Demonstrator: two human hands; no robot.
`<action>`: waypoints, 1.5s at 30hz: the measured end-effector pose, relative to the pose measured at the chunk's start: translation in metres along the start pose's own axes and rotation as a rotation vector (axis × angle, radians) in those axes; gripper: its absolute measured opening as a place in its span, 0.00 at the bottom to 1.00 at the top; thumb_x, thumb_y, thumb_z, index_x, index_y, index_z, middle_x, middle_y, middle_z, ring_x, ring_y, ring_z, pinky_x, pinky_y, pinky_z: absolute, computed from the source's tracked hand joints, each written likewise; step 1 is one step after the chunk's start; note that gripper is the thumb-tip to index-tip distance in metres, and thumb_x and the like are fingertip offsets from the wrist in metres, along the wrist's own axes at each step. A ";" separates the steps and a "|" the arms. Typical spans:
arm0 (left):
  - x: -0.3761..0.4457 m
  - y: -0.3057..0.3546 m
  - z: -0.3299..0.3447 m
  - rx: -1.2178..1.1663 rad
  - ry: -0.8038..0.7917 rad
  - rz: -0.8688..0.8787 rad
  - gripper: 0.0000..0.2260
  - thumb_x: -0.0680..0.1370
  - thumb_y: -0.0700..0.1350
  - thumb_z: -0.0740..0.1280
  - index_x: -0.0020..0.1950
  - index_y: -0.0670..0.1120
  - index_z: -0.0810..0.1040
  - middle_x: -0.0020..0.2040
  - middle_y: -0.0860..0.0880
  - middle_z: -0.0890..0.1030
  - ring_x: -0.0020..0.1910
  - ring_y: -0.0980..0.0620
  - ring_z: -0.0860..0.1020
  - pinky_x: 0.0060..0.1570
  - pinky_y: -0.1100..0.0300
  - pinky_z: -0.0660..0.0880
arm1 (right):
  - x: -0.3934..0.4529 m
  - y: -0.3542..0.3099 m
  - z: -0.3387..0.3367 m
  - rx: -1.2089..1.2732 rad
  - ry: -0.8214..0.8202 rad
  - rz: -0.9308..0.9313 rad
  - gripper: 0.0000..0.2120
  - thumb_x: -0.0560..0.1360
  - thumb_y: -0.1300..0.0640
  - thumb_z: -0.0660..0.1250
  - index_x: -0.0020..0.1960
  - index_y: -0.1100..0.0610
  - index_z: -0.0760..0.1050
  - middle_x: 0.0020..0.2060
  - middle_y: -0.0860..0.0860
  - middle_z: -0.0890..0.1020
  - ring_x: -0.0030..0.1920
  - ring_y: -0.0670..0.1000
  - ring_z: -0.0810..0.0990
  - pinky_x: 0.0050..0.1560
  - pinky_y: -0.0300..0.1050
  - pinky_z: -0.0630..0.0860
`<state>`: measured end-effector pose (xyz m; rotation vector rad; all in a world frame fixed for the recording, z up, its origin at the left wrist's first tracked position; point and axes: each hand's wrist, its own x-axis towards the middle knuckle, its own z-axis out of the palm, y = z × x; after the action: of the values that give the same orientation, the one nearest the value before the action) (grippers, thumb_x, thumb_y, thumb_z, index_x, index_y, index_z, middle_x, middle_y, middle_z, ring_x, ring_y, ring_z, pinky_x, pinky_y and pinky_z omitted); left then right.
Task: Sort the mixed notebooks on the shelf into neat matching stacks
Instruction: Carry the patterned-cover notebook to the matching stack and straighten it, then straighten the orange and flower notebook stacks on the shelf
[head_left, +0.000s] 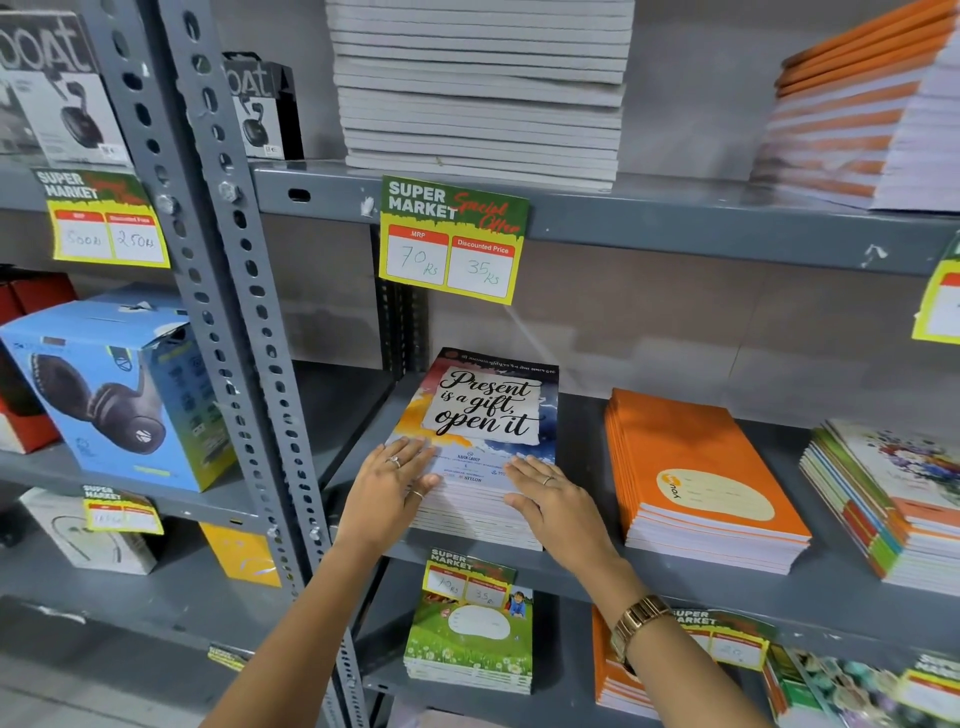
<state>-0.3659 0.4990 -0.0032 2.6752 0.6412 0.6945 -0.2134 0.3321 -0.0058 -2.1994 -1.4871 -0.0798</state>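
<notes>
Both hands lay flat on the near end of the "Present is a gift, open it" notebook stack (483, 452) at the left of the middle shelf (571, 569). The left hand (387, 491) pressed its front-left corner and the right hand (553, 501) its front-right edge, fingers spread and gripping nothing. The step in hand looked like squaring this pile. Its lower page edges appeared slightly stepped, so the next move probably called for an inward squeeze from both sides and a push back from the lip. The orange notebook stack (701, 478) sat apart to the right and looked tidy. The mixed-cover stack (883, 499) beyond it showed several spine colours and probably needed sorting next.
</notes>
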 end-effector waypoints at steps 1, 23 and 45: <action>0.000 0.000 0.000 -0.003 0.001 -0.002 0.44 0.69 0.72 0.35 0.65 0.46 0.72 0.68 0.43 0.72 0.70 0.45 0.66 0.72 0.49 0.58 | 0.000 0.001 -0.001 -0.012 -0.016 -0.021 0.22 0.80 0.51 0.58 0.72 0.54 0.62 0.73 0.49 0.64 0.75 0.46 0.57 0.73 0.37 0.52; -0.003 0.002 0.001 0.140 -0.011 0.004 0.47 0.66 0.72 0.29 0.70 0.47 0.65 0.72 0.46 0.67 0.73 0.48 0.60 0.73 0.49 0.49 | -0.009 0.016 0.001 -0.093 0.001 -0.026 0.28 0.81 0.47 0.53 0.76 0.52 0.45 0.76 0.47 0.49 0.76 0.46 0.41 0.72 0.41 0.37; 0.018 0.168 0.080 0.204 -0.032 0.319 0.22 0.74 0.48 0.68 0.64 0.39 0.72 0.64 0.41 0.76 0.64 0.41 0.74 0.60 0.38 0.68 | -0.116 0.159 -0.080 -0.228 0.209 0.391 0.24 0.79 0.51 0.58 0.73 0.57 0.61 0.73 0.53 0.65 0.74 0.52 0.60 0.74 0.46 0.48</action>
<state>-0.2527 0.3508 0.0022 3.0093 0.2899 0.6954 -0.1022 0.1521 -0.0271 -2.5334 -0.9570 -0.3520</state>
